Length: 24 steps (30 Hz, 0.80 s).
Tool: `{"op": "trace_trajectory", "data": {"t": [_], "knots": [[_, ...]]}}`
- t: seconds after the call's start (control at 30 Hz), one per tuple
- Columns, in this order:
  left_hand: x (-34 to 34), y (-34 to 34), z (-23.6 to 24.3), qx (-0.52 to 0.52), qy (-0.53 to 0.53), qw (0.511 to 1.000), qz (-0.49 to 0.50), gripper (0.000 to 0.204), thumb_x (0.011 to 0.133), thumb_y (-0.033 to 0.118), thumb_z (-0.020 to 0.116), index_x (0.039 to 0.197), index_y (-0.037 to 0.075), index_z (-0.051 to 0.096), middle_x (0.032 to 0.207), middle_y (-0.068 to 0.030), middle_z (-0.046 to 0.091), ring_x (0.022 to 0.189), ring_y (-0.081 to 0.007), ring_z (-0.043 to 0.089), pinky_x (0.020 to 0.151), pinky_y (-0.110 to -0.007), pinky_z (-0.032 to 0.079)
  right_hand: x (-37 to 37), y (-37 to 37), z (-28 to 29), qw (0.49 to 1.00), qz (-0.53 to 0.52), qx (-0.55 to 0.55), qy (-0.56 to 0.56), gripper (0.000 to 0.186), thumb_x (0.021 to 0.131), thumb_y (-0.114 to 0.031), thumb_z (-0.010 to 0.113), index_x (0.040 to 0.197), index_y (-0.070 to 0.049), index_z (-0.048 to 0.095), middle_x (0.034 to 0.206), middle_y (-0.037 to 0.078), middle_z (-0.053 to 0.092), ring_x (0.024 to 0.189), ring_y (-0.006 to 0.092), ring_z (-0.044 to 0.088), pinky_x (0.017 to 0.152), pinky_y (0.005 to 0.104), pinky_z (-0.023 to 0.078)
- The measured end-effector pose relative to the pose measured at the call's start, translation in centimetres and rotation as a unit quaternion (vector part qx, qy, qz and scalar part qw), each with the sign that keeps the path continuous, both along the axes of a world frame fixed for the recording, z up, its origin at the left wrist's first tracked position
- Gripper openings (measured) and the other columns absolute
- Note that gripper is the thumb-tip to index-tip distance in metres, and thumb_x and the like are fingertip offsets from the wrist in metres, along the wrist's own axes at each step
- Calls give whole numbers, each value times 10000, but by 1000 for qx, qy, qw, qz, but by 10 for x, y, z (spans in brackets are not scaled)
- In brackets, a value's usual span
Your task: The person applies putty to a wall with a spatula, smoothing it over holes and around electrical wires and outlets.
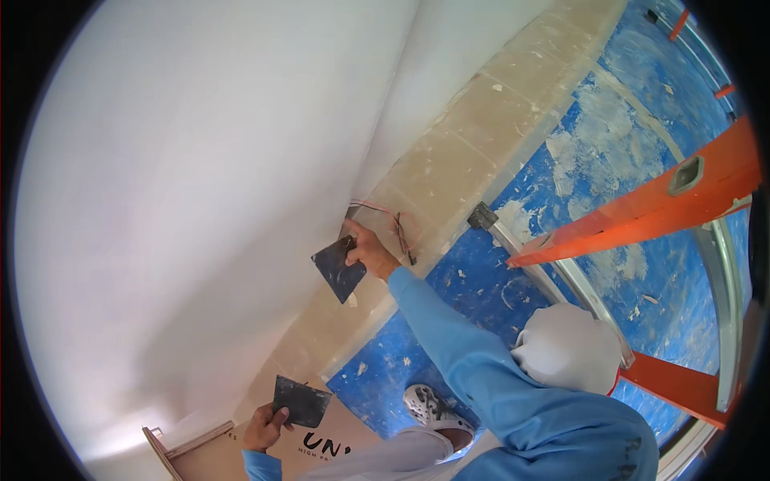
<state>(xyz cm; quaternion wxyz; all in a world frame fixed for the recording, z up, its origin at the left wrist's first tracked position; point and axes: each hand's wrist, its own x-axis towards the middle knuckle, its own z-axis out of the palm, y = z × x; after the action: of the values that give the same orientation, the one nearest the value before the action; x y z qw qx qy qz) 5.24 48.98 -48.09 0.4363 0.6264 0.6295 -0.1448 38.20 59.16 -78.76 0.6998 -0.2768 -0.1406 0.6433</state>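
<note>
My right hand point(367, 248), at the end of a light blue sleeve, grips a dark flat scraper blade point(335, 271) at the foot of the white wall point(200, 128). Its index finger reaches toward the inside corner, beside loose thin wires point(401, 232). My left hand point(262, 429) holds a second dark blade point(309, 397) at lower middle, over a tan board point(337, 437) with black print. Below and between them a foot in a pale patterned clog point(425, 409) shows.
A tan strip of floor covering point(505, 112) runs along the wall beside blue sheeting point(609, 96) spattered with pale compound. An orange and silver ladder point(642, 208) takes up the right side. A white cap point(565, 349) shows beside my right arm; whether someone wears it is unclear.
</note>
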Motion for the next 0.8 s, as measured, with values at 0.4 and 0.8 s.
{"op": "trace_trajectory", "data": {"t": [0.4, 0.8], "knots": [[18, 2, 4, -10, 27, 1000, -10, 246, 945, 153, 554, 989, -78, 626, 797, -106, 670, 641, -172, 630, 615, -302, 503, 24, -2, 20, 997, -42, 50, 27, 875, 604, 178, 539, 1441, -27, 387, 1027, 76, 646, 825, 147, 626, 687, 252, 506], [27, 5, 6, 7, 53, 997, -52, 261, 935, 182, 554, 943, -68, 629, 724, -98, 636, 626, -171, 625, 589, -308, 485, 59, -4, 44, 993, -106, 59, 13, 921, 616, 193, 547, 1480, 6, 292, 1021, 129, 625, 805, 179, 617, 686, 275, 513]]}}
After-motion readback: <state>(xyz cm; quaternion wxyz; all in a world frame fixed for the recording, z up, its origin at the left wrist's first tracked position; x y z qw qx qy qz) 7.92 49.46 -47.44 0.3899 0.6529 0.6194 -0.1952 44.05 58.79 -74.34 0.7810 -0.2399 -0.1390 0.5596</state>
